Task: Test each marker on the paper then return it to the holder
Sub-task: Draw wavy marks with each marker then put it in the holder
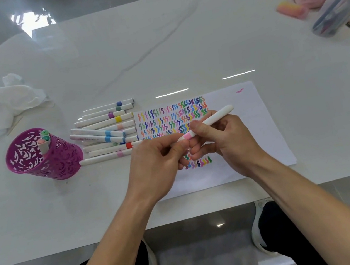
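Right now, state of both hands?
Left hand: closed, pinching the lower end of the pink marker.
Right hand: closed, gripping the same marker's barrel.

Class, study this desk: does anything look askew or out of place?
Two blue-banded markers lie slanted across the parallel row beside the holder, and one pink squiggle sits alone at the far corner of the paper.

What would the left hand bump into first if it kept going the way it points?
Probably the right hand, which grips the same pink marker just ahead of it.
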Motion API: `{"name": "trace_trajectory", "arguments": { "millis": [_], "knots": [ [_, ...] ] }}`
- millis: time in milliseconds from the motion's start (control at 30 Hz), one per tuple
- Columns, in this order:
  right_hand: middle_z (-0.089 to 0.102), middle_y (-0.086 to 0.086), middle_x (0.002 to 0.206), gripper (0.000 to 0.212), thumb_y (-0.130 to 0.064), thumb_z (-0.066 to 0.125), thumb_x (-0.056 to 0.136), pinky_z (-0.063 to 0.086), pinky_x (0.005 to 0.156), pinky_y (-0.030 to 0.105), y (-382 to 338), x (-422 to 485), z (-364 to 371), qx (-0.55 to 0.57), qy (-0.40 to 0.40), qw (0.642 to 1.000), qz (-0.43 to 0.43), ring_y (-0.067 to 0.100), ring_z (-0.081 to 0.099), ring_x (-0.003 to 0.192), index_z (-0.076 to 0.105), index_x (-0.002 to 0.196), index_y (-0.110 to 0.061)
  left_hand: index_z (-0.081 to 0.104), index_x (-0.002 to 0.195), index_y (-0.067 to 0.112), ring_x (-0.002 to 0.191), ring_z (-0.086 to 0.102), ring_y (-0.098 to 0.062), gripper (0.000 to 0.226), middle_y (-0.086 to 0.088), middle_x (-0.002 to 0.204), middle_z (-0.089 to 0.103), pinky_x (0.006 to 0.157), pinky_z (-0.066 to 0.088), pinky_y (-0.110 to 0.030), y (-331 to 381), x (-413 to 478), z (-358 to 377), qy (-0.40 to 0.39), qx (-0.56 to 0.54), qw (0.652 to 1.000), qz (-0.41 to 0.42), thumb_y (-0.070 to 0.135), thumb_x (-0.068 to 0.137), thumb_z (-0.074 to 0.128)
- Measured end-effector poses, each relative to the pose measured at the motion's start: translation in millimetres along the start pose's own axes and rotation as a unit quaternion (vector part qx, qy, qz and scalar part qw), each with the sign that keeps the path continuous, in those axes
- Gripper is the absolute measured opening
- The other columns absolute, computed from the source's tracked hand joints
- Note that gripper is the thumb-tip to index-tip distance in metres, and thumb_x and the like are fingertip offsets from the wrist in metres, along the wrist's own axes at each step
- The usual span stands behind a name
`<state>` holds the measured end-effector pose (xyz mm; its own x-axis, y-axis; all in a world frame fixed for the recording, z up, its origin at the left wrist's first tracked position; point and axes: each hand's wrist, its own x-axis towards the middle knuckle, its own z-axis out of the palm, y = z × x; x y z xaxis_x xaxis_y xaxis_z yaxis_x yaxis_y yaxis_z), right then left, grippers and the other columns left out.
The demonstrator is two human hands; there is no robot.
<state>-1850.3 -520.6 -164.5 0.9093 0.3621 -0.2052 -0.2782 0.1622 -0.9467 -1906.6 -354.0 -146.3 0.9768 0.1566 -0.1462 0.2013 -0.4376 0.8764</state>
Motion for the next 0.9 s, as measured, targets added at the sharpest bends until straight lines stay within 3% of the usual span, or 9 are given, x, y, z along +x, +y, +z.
{"name": "trace_trajectory", "arguments": {
  "millis": [133, 233, 300, 500, 600, 700, 800, 900],
  "knots": [
    [0.073, 0.018, 0.079, 0.016, -0.029, 0.073, 0.091, 0.062, 0.062, 0.034, -8, 2, 5, 0.019, -0.013, 1.0, -0.008, 0.028, 0.072, 0.069, 0.078, 0.084, -0.015, 0.075, 0.096, 0.033, 0.066, 0.07, -0.007, 0.007, 0.012, 0.073, 0.074, 0.062, 0.057, -0.017, 8, 4, -10, 0.028, -0.053, 0.998, 0.014, 0.031, 0.091, 0.072],
    [0.073, 0.014, 0.076, 0.028, -0.036, 0.075, 0.088, 0.061, 0.06, 0.033, -8, 3, 8, -0.009, -0.003, 1.0, -0.006, 0.024, 0.07, 0.065, 0.075, 0.098, -0.009, 0.076, 0.094, 0.025, 0.064, 0.067, -0.006, 0.009, 0.007, 0.074, 0.072, 0.06, 0.053, -0.017, 14, 6, -13, 0.084, -0.131, 0.987, 0.027, 0.032, 0.088, 0.077],
    [0.072, 0.01, 0.072, 0.034, -0.037, 0.074, 0.089, 0.059, 0.057, 0.032, -5, 4, 8, -0.038, 0.017, 0.999, 0.001, 0.022, 0.067, 0.06, 0.069, 0.105, -0.007, 0.075, 0.092, 0.02, 0.066, 0.065, -0.01, 0.01, 0.003, 0.073, 0.07, 0.062, 0.052, -0.025, 14, 8, -19, 0.128, -0.165, 0.977, 0.039, 0.029, 0.088, 0.078],
    [0.072, 0.007, 0.068, 0.026, -0.038, 0.069, 0.098, 0.055, 0.05, 0.027, 1, 10, 2, -0.124, 0.074, 0.989, -0.018, 0.018, 0.065, 0.054, 0.065, 0.105, -0.013, 0.069, 0.098, 0.013, 0.098, 0.073, -0.013, 0.007, 0.002, 0.099, 0.077, 0.084, 0.056, -0.023, 13, 9, -48, 0.249, -0.191, 0.943, 0.111, 0.012, 0.092, 0.072],
    [0.072, 0.006, 0.068, 0.018, -0.035, 0.066, 0.101, 0.053, 0.05, 0.026, 7, 12, 2, -0.156, 0.106, 0.981, -0.039, 0.018, 0.065, 0.053, 0.061, 0.11, -0.02, 0.067, 0.106, 0.016, 0.102, 0.073, -0.019, 0.011, -0.004, 0.105, 0.076, 0.09, 0.057, -0.033, 13, 6, -57, 0.32, -0.163, 0.92, 0.16, 0.016, 0.096, 0.069],
    [0.072, 0.006, 0.069, 0.019, -0.033, 0.064, 0.103, 0.053, 0.049, 0.026, 11, 14, 4, -0.173, 0.121, 0.976, -0.05, 0.017, 0.064, 0.053, 0.057, 0.117, -0.023, 0.065, 0.12, 0.021, 0.101, 0.072, -0.019, 0.018, -0.009, 0.114, 0.073, 0.088, 0.056, -0.03, 12, 2, -68, 0.391, -0.072, 0.888, 0.231, 0.024, 0.103, 0.06],
    [0.072, 0.006, 0.069, 0.017, -0.03, 0.062, 0.105, 0.052, 0.048, 0.025, 13, 15, 5, -0.177, 0.124, 0.975, -0.053, 0.016, 0.063, 0.052, 0.055, 0.119, -0.022, 0.063, 0.131, 0.007, 0.099, 0.067, -0.015, 0.03, 0.011, 0.111, 0.066, 0.085, 0.055, -0.033, 8, -2, -82, 0.451, 0.006, 0.85, 0.273, 0.021, 0.108, 0.049],
    [0.072, 0.008, 0.068, 0.015, -0.029, 0.061, 0.105, 0.051, 0.047, 0.025, 15, 16, 7, -0.179, 0.121, 0.975, -0.055, 0.017, 0.062, 0.051, 0.055, 0.118, -0.022, 0.061, 0.134, 0.003, 0.1, 0.06, -0.026, 0.033, 0.021, 0.109, 0.054, 0.082, 0.055, -0.045, 0, -6, -101, 0.491, 0.072, 0.823, 0.277, 0.018, 0.109, 0.046]
  ]
}}
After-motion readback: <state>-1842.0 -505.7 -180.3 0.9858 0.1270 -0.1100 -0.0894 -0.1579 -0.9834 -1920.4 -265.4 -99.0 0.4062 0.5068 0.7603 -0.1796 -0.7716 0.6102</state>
